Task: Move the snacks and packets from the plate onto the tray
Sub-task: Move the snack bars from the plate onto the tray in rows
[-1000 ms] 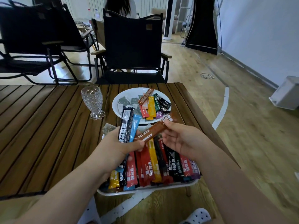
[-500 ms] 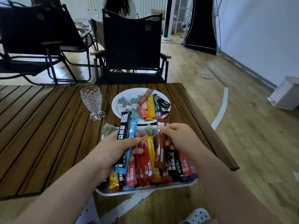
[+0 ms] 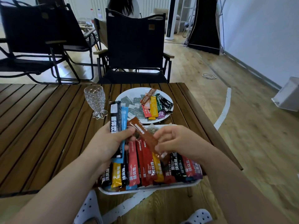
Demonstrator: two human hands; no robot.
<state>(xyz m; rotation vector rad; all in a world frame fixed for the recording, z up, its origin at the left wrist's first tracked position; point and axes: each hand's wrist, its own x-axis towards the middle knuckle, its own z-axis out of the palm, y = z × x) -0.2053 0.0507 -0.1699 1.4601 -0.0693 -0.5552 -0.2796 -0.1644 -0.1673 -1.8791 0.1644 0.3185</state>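
The left hand [image 3: 111,143] grips a black stick packet [image 3: 115,120] and a blue stick packet [image 3: 124,117] together, standing upright at the centre of the frame. The right hand [image 3: 176,141] pinches the lower part of a brown stick packet [image 3: 144,136], which slants up toward the left thumb; whether the thumb also touches it is hard to tell. Below both hands, the white tray [image 3: 145,189] is packed with a row of overlapping stick packets. Above it, the white plate [image 3: 169,101] holds more stick packets on its right half and small grey-green sachets on its left.

The main risk is the tray itself. Its near rim looks to hang past the bench [image 3: 40,126] edge, so pressing a packet down at that end could tip the whole lot onto the floor. The row is also so full that a packet laid on top may slide off. The two packets in one grip could slip if the left hand loosens. The glass goblet [image 3: 95,101], just left of the plate, stands where a sweeping left forearm would topple it.

The bench is dark slatted wood. Behind it are black folding chairs [image 3: 135,46], a pale plank floor [image 3: 250,143] with a curved white line, and a grey wall at the right.
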